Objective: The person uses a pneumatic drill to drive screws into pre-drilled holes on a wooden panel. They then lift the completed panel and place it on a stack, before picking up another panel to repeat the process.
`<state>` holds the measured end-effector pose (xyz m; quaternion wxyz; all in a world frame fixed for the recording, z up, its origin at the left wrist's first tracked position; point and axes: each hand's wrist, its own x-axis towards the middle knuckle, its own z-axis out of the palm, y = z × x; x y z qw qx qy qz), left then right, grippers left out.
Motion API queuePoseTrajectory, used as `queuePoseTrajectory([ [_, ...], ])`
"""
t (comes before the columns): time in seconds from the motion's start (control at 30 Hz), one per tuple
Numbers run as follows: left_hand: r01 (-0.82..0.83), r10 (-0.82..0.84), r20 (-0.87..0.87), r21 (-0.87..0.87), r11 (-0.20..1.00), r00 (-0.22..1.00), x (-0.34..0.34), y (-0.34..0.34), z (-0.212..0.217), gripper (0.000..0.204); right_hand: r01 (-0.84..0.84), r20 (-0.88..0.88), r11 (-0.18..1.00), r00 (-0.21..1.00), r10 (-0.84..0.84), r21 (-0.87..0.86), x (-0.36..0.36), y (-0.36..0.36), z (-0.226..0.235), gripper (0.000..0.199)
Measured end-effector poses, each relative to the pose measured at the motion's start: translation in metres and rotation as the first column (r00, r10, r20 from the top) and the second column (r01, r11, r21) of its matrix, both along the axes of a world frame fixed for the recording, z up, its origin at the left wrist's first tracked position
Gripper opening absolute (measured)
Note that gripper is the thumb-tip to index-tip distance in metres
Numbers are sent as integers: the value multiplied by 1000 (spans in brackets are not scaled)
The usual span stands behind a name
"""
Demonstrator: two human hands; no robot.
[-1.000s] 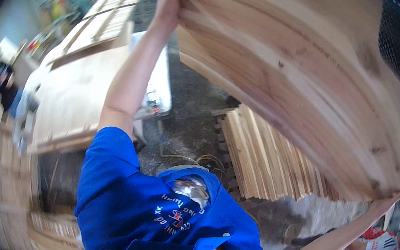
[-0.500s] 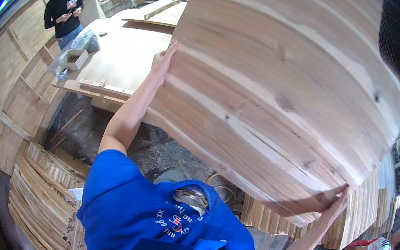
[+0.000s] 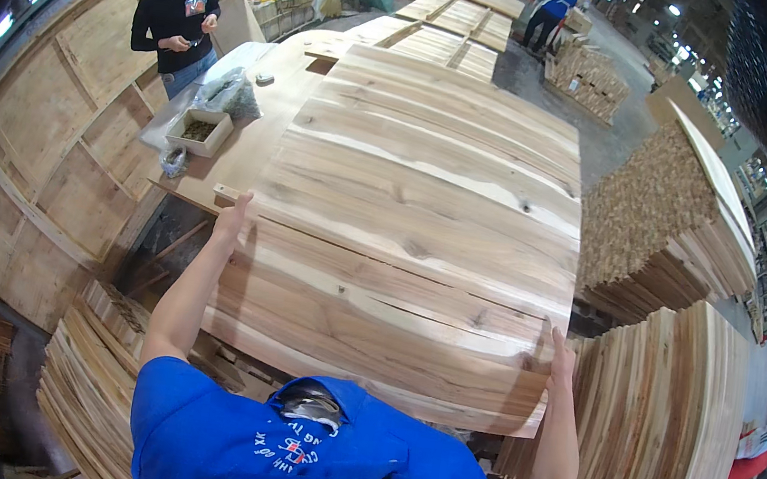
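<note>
A striped wooden panel, grain running crosswise, is held between the left hand and right hand, each curled around an opposite side edge, the left nearer the workbench, over which the panel's far part extends, contact there being unclear.

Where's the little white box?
In the head view, the white box sits at upper left on the table, beside the plastic bag and left of the wooden panel.

Left hand: gripping, thumb uppermost, reaching farther forward
Right hand: gripping, thumb uppermost, closer in
Forearms: bare, wide apart
</note>
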<state>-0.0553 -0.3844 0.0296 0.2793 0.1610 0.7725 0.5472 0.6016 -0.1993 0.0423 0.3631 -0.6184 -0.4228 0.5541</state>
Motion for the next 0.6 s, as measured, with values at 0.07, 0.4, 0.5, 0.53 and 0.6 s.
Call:
queuePoseTrajectory([
  [0.07,-34,38,62,-60,998,997,-45,-22,-2,79,-114,-103,986,989,102,-122,-50,20,-19,54],
  [0.4,24,21,153,-284,958,988,-176,18,-8,74,-124,35,972,990,134,-200,-208,101,-50,44],
  [0.5,105,-52,178,-305,946,983,-219,57,-1,72,-163,11,964,986,169,-210,-234,131,-47,38],
  [0.53,120,-74,181,-263,957,981,-237,63,-1,71,-180,29,965,982,188,-190,-250,139,-48,37],
  [0.6,76,-41,147,-239,968,988,-262,88,-2,66,-207,81,970,972,219,-128,-282,156,-43,36],
])
